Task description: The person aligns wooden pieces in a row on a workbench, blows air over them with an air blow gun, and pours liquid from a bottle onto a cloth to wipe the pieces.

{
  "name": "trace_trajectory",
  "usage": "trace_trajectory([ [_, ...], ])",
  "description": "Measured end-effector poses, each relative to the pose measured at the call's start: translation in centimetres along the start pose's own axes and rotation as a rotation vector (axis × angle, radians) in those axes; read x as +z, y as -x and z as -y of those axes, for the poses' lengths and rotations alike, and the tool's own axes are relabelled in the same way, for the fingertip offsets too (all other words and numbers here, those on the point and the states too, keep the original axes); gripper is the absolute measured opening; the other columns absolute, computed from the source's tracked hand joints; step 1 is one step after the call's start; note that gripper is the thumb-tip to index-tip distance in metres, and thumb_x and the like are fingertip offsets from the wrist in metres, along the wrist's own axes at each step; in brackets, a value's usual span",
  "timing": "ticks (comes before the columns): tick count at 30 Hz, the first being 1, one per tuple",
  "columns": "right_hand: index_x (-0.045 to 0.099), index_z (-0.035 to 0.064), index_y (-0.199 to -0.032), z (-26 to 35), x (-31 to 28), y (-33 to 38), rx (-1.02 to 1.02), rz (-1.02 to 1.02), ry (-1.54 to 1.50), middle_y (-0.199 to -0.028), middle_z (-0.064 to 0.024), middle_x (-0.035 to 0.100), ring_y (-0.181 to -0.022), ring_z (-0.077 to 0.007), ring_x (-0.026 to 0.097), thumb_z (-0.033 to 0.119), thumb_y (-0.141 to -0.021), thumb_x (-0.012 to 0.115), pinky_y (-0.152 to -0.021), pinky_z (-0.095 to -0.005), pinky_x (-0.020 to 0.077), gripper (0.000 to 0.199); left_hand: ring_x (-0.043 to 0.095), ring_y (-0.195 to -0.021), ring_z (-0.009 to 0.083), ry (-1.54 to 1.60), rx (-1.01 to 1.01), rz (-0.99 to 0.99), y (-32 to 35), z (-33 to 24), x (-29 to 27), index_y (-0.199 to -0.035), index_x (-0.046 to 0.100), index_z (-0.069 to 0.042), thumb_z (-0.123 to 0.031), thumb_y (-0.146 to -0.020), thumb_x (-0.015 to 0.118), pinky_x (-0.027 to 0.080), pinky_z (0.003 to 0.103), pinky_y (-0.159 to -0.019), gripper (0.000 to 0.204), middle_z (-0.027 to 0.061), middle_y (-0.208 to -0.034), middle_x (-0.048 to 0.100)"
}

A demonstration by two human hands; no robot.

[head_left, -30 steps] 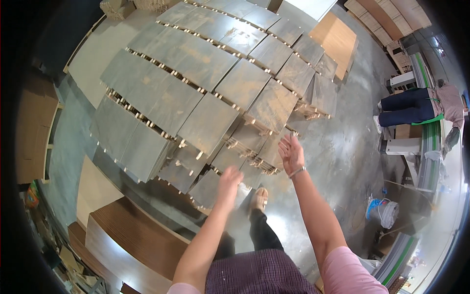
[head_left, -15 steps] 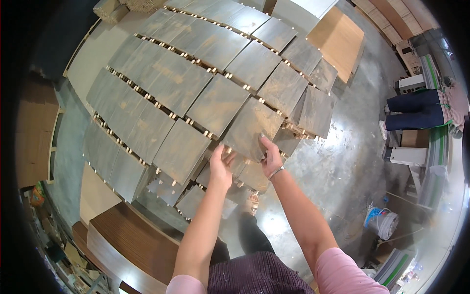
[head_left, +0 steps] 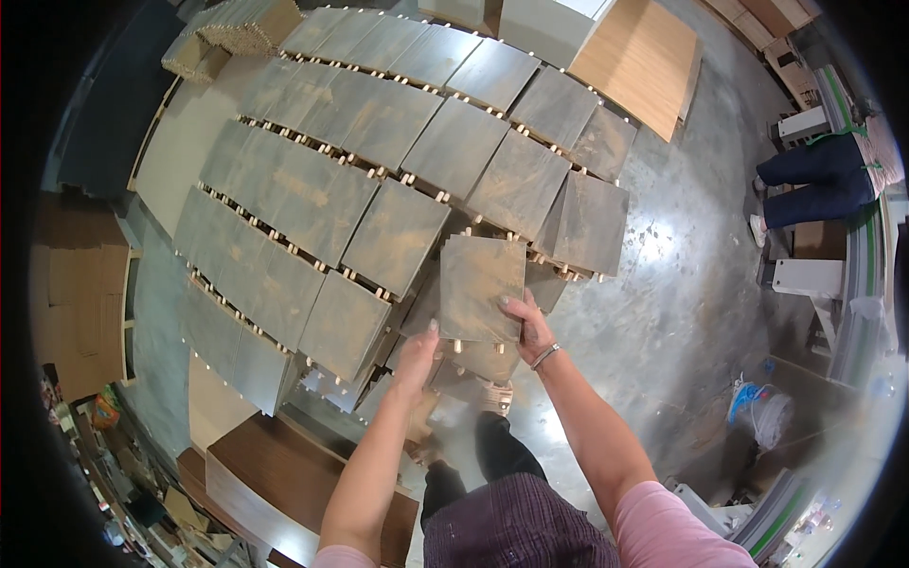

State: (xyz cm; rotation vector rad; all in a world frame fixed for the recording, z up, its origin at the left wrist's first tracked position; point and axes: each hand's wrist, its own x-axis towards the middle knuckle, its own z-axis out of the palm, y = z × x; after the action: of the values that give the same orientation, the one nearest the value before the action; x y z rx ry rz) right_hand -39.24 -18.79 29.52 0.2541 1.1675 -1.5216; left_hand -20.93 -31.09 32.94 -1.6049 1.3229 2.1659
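A grey rectangular board (head_left: 483,289) with brownish dust marks and wooden dowels along its near edge is between my two hands. My left hand (head_left: 417,358) grips its near left corner, thumb at the edge and fingers mostly hidden. At the lower right edge, my right hand (head_left: 532,327) is closed on it with the thumb lying on its face. A doubled edge shows at the upper left of the board; I cannot tell whether it is one board or more. Beyond it are rows of similar grey boards (head_left: 396,232) with dowels sticking out between them.
Brown wood panels (head_left: 312,473) lie at the lower left, near my legs. A wood-coloured panel (head_left: 639,66) stands at the far right, and bundled cardboard (head_left: 237,33) at the far left. At right are another person (head_left: 819,180), machinery (head_left: 810,276) and a white bucket-like container (head_left: 762,417).
The board has come away from the far rows toward me and turned straighter, its dowelled edge now facing me. My hands moved with it, and the view shifted slightly.
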Motion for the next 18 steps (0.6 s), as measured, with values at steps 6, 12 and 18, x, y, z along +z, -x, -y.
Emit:
trace_trajectory([
  [6,0.028,0.0125,-0.147,-1.3,1.1,-0.1,0.025,0.051,-0.05,-0.128,-0.0077,0.054,-0.114,-0.0219,0.052,0.027,-0.076,0.069,-0.093,-0.0366,0.0448,0.083,0.047,-0.124,0.0217,0.337,0.239,0.213,-1.9,-1.6,-1.2,-0.143,0.037,-0.003,-0.039,-0.093,0.058,0.035,0.035,-0.105,0.065,0.009,-0.136,0.05],
  [12,0.034,0.0126,-0.146,-3.3,0.3,4.5,0.024,-0.008,-0.082,-0.124,-0.0078,0.056,-0.106,-0.02,0.055,0.024,-0.074,0.067,-0.088,-0.0352,0.0463,0.08,0.044,-0.127,0.0244,0.301,0.229,0.22,2.1,-0.2,0.3,-0.146,0.032,-0.001,-0.017,-0.082,0.065,0.034,0.035,-0.107,0.074,0.0128,-0.14,0.046],
  [18,0.029,0.0019,-0.147,-11.0,-1.0,18.6,-0.023,-0.022,-0.109,-0.136,-0.0131,0.048,-0.12,-0.0244,0.052,0.008,-0.067,0.061,-0.099,-0.0338,0.0426,0.087,0.041,-0.131,0.0281,0.32,0.119,0.16,14.0,10.4,0.6,-0.149,0.025,-0.001,-0.009,-0.074,0.066,0.035,0.039,-0.108,0.086,0.0135,-0.144,0.04],
])
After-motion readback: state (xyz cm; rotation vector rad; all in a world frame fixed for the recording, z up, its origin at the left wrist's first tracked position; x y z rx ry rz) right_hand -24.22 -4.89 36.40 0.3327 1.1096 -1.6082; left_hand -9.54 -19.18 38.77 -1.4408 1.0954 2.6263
